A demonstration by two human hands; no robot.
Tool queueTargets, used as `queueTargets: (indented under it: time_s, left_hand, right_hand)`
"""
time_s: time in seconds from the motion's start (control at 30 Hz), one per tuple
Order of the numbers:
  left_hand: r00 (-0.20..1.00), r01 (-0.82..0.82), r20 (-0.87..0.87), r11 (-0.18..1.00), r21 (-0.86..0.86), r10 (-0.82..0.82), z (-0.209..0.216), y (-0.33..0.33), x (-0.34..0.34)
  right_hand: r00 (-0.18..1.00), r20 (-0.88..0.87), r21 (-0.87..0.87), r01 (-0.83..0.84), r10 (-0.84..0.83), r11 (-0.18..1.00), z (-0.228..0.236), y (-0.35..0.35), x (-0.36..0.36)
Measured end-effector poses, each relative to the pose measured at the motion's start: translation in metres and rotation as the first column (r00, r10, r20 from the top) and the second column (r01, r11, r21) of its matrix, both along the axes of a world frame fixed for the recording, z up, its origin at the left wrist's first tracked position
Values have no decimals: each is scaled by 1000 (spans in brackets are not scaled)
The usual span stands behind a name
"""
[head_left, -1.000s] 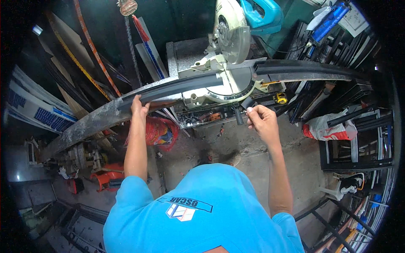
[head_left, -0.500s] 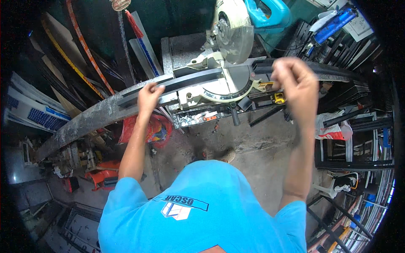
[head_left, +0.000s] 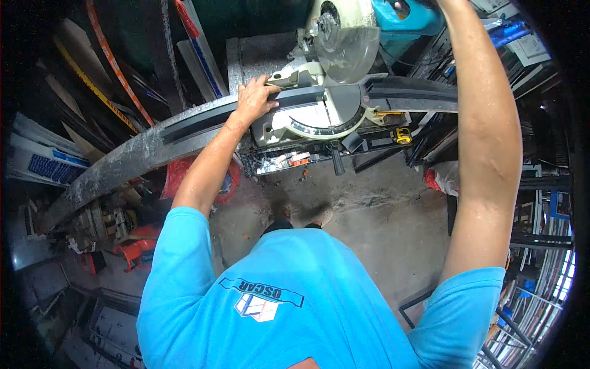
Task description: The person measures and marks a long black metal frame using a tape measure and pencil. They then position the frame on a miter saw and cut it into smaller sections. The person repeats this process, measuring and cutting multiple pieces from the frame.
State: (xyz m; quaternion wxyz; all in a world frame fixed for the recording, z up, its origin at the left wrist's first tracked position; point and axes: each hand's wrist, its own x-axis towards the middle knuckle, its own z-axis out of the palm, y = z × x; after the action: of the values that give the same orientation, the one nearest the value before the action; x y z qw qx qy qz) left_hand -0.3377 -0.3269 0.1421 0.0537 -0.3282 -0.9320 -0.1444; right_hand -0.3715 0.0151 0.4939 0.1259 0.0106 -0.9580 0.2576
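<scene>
My left hand point(head_left: 255, 101) is closed over a long dark metal profile point(head_left: 301, 96), with fingers on top and thumb at the front. The profile lies along the fence of a miter saw point(head_left: 342, 112), left of its slot. The saw head is raised, and its clear blade guard point(head_left: 353, 58) covers the blade. My right arm stretches up past the saw's teal motor housing and handle point(head_left: 402, 21). Only the base of my right hand point(head_left: 452, 3) shows at the upper edge; its fingers are out of view, so its hold is hidden.
A long grey beam point(head_left: 117, 158) extends left from the saw. Dark profiles point(head_left: 412, 92) lie right of the turntable. A yellow tape measure point(head_left: 402, 135) sits on the bench's front ledge. Boards and strips point(head_left: 114, 61) lean at the back left. A red bag point(head_left: 178, 175) hangs below the beam.
My left hand has slid right along the profile, closer to the blade, and now lies over it. My right hand has risen from beside the saw table to the upper edge.
</scene>
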Motion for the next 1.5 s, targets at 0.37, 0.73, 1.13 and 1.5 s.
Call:
queueTargets:
  time_s: [0.37,0.73,1.13,1.5]
  left_hand:
    - [1000,-31,1,1000,-2,31,3,-2,1]
    - [992,-124,-21,989,-78,123,2,17,4]
    - [977,-212,-45,970,-123,208,-3,21,7]
    - [982,-187,-7,977,-97,188,10,18,11]
  right_hand:
    - [895,446,-461,250,-20,851,22,-10,0]
    - [960,281,-489,135,10,862,3,-33,69]
    - [941,265,-597,333,-212,730,-95,-27,145]
    - [945,172,-534,327,-278,780,-112,-38,163]
